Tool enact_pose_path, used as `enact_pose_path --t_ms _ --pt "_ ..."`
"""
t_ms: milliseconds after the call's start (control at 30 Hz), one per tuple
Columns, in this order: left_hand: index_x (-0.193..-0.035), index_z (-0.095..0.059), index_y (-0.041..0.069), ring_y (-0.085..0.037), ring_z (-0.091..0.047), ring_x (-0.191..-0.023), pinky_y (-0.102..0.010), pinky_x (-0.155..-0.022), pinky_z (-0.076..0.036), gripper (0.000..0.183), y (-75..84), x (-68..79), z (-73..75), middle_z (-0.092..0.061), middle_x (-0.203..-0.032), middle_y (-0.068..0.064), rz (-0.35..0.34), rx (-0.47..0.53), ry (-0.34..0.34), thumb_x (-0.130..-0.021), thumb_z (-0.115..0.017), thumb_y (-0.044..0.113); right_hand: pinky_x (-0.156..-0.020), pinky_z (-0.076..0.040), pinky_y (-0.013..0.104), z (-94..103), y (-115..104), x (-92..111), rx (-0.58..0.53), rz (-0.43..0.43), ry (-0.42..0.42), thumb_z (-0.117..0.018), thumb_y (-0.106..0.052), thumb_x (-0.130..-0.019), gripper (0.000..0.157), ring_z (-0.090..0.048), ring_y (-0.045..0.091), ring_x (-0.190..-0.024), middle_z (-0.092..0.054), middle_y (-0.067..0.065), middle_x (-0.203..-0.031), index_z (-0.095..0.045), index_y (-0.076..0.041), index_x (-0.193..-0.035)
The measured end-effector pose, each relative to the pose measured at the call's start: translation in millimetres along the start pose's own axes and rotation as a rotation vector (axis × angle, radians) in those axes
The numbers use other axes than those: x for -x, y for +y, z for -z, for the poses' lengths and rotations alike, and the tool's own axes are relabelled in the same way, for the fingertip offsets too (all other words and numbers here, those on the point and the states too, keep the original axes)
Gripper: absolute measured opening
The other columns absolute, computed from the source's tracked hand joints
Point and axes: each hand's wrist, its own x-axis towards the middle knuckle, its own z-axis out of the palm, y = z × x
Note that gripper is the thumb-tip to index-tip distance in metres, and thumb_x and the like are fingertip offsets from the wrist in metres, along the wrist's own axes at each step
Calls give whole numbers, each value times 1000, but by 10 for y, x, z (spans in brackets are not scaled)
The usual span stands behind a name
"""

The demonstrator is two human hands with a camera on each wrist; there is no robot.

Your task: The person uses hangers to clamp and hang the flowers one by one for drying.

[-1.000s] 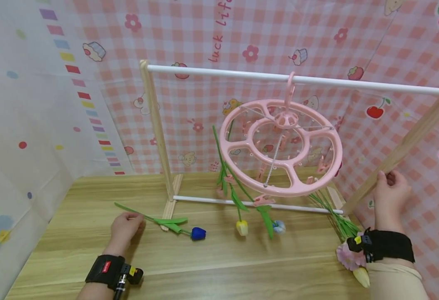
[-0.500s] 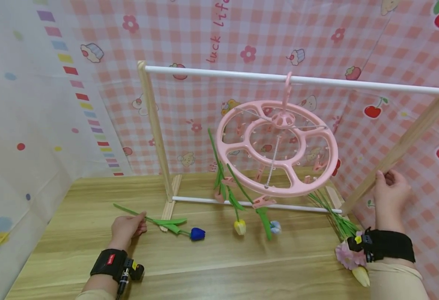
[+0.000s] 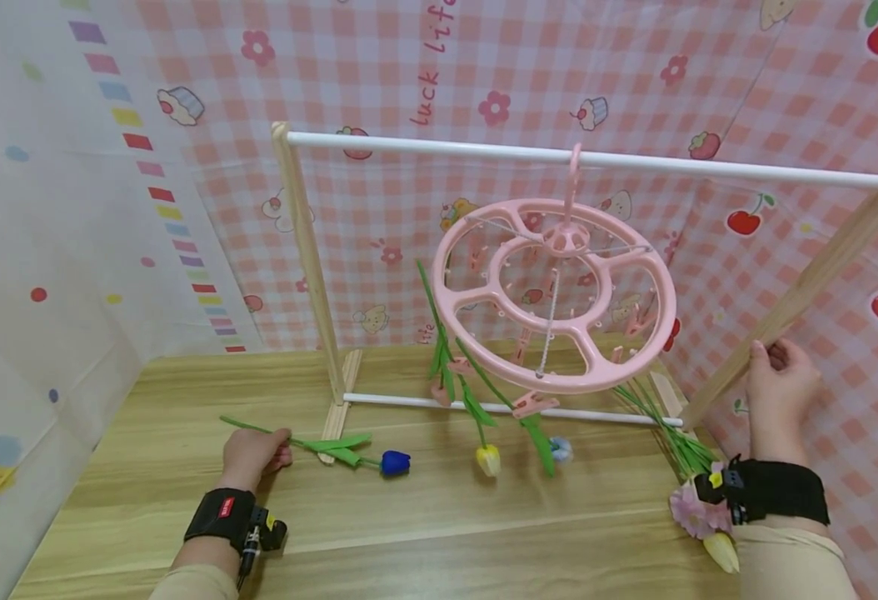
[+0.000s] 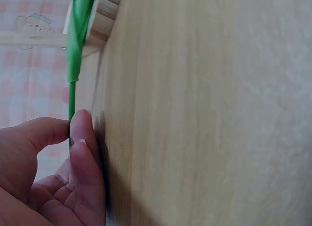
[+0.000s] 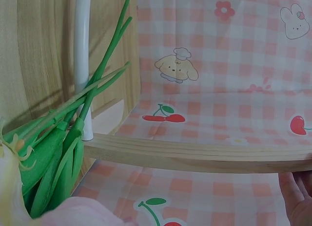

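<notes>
My left hand pinches the thin green stem of an artificial blue tulip between thumb and fingertips, low over the wooden table. The left wrist view shows the stem between the thumb and index finger, with the other fingers close to the tabletop. On the right, my right hand grips the slanting wooden post of a rack. Its fingers show at the post's edge in the right wrist view. From the rack's white top bar hangs a round pink clip hanger.
Clips on the hanger hold a yellow tulip and a pale blue flower, heads down. Beside my right wrist lies a bunch with a pink flower and a pale yellow tulip. A white lower bar spans the rack.
My left thumb has come onto the tulip's stem, and the stem's tail end has dipped a little. The hanger has swayed slightly with its flowers. My right hand stays on the post.
</notes>
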Motion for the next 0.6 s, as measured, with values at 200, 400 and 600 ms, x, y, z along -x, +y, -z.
enact_pose_path --t_ms 200,400,600 --pt "-91 -62 -12 -12 -63 -57 -18 -49 -52 28 -1 29 25 -64 -61 -6 86 168 -17 -90 -57 16 -85 -44 14 5 -2 10 -36 -17 -4 -55 -32 -92 41 -49 -7 -84 -57 -7 -107 -57 -12 -128" --pt "-107 -54 -12 -9 -63 -65 -19 -58 -54 30 31 106 60 -64 -68 -1 85 300 -68 -92 -56 14 -87 -44 16 8 -5 16 -43 -15 -6 -55 -31 -92 41 -48 -8 -84 -57 -7 -106 -58 -12 -127" --pt "-123 -46 -8 -6 -63 -74 -20 -72 -53 39 100 171 39 -64 -76 6 23 468 -37 -92 -57 14 -86 -44 15 8 -6 23 -31 7 3 -55 -32 -92 41 -50 -6 -85 -57 -6 -107 -58 -11 -127"
